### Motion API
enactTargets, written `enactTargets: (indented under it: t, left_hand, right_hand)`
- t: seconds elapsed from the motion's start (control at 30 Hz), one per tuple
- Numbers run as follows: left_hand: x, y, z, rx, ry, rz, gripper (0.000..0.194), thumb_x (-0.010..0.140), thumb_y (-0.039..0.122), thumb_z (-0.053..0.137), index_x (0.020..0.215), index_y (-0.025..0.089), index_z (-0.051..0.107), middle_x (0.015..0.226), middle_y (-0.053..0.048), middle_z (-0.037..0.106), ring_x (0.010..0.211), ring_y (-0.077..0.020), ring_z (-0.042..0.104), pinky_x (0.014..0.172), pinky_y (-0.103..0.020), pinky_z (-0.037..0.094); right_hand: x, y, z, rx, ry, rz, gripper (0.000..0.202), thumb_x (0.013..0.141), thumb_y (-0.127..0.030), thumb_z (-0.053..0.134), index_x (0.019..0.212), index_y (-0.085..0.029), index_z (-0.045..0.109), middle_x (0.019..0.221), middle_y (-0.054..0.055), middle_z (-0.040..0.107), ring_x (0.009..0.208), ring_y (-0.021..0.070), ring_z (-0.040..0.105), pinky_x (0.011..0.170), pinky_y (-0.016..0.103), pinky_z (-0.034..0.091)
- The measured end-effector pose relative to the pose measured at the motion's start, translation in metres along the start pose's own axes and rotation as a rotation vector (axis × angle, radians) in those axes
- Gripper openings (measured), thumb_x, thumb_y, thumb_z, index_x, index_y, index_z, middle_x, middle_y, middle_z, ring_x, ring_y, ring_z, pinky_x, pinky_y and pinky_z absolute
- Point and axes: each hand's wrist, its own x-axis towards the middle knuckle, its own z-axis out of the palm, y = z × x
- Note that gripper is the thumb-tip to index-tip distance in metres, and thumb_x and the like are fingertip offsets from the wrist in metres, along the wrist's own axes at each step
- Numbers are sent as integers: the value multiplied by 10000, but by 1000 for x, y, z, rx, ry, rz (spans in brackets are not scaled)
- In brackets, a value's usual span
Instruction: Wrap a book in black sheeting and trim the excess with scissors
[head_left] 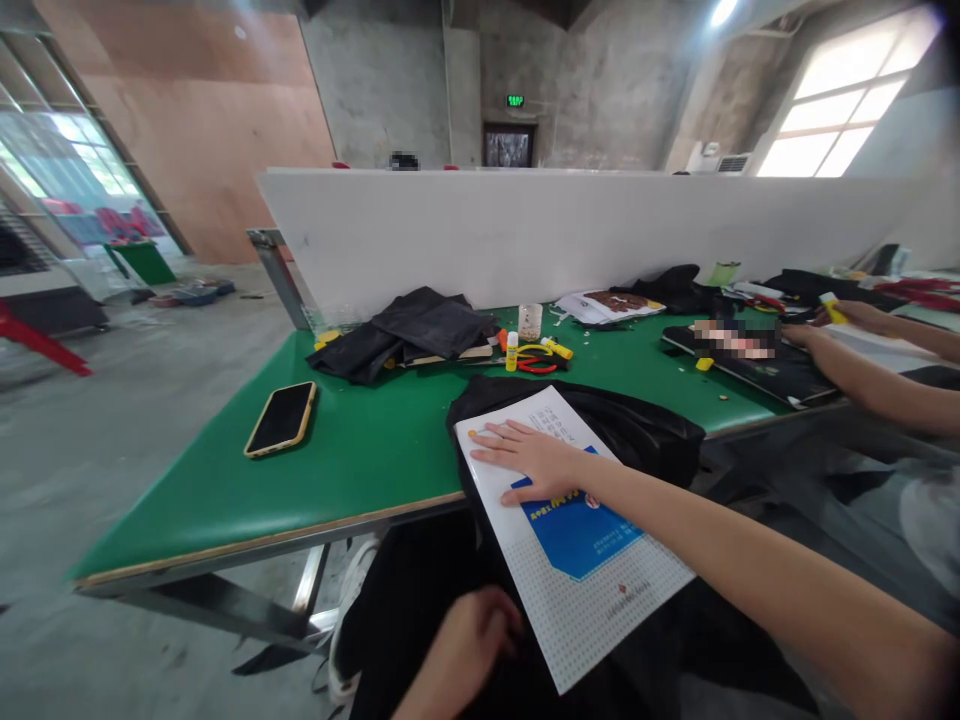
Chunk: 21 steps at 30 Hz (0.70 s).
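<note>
My right hand (536, 462) lies flat, fingers spread, on the cover of a white and blue paperback book (600, 590). The book tilts off the table's front edge over my lap. Beneath its upper part is a bunched black cloth item, perhaps a bag (637, 420), on the table edge. My left hand (476, 640) is low beside the book's left edge, over my dark-clothed lap. Its fingers are curled and a little blurred; whether they hold anything is hidden.
On the green table (367, 460) lie a phone (281, 418), folded black cloth (435, 322), glue sticks (512, 352), red-and-yellow-handled pliers (536, 362) and a clear cup (529, 321). A white partition (525, 235) stands behind. At right, a co-worker's hands (847, 318) are near a black folder (757, 375).
</note>
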Motion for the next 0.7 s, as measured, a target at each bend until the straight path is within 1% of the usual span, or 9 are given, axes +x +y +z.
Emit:
enactTargets:
  t: [0.07, 0.13, 0.2, 0.23, 0.3, 0.37, 0.43, 0.5, 0.7]
  left_hand:
    - [-2, -3, -26, 27, 292, -19, 419, 904, 417, 347, 1127, 140, 568, 1085, -155, 650, 988, -261, 632, 889, -407, 478]
    - [4, 2, -39, 32, 444, -9, 546, 852, 439, 486, 1296, 122, 448, 1302, -173, 535, 1194, -265, 513, 1007, -401, 394]
    - [16, 9, -39, -2, 458, 18, 611, 772, 438, 613, 1275, 114, 488, 1313, -172, 534, 1212, -291, 494, 1014, -397, 382]
    - [22, 12, -36, -27, 445, 30, 533, 761, 435, 626, 1181, 112, 567, 1229, -165, 599, 1144, -302, 544, 976, -396, 411]
    - [30, 17, -30, -83, 454, 48, 362, 814, 441, 549, 950, 122, 655, 1005, -134, 691, 958, -291, 625, 867, -375, 467]
    - [31, 19, -25, -124, 514, 49, 397, 885, 444, 404, 847, 134, 649, 892, -115, 699, 856, -268, 636, 789, -352, 484]
    - [25, 19, -25, -157, 593, 43, 431, 902, 454, 352, 834, 135, 634, 891, -115, 692, 852, -261, 627, 777, -341, 481]
    - [15, 21, -27, -186, 640, 33, 431, 889, 481, 386, 810, 137, 634, 869, -109, 690, 843, -258, 623, 772, -330, 481]
    - [-11, 28, -28, -262, 714, -39, 407, 832, 511, 485, 875, 159, 682, 956, -83, 704, 935, -259, 632, 831, -305, 496]
  right_hand:
    - [1, 1, 2, 16, 6, 4, 816, 862, -668, 398, 1495, -212, 156, 1553, 31, 97, 1431, 233, 44, 1155, 407, -12]
    - [1, 1, 3, 24, 16, 7, 851, 857, -676, 396, 1499, -189, 121, 1552, 38, 101, 1431, 229, 43, 1158, 400, -17]
    - [1, 1, 4, 26, 22, 10, 876, 851, -686, 396, 1500, -174, 104, 1552, 44, 105, 1431, 227, 43, 1160, 396, -15]
    - [1, 1, 4, 27, 22, 11, 882, 849, -689, 396, 1500, -171, 102, 1552, 47, 108, 1431, 229, 44, 1160, 397, -12]
    - [1, 2, 4, 27, 20, 10, 889, 843, -697, 398, 1500, -172, 106, 1552, 50, 110, 1431, 235, 46, 1161, 401, -8]
    - [2, 3, 4, 25, 20, 12, 887, 844, -702, 390, 1500, -175, 112, 1552, 48, 108, 1430, 240, 45, 1161, 406, -4]
    - [5, 4, 5, 25, 25, 35, 885, 844, -709, 377, 1501, -180, 108, 1552, 43, 100, 1431, 242, 43, 1162, 408, 1]
    - [8, 7, 6, 26, 31, 67, 879, 848, -712, 360, 1502, -184, 101, 1553, 44, 93, 1430, 245, 44, 1162, 413, 3]
    - [20, 11, 5, 34, 32, 65, 867, 852, -709, 353, 1501, -190, 103, 1552, 39, 95, 1429, 254, 53, 1163, 430, 23]
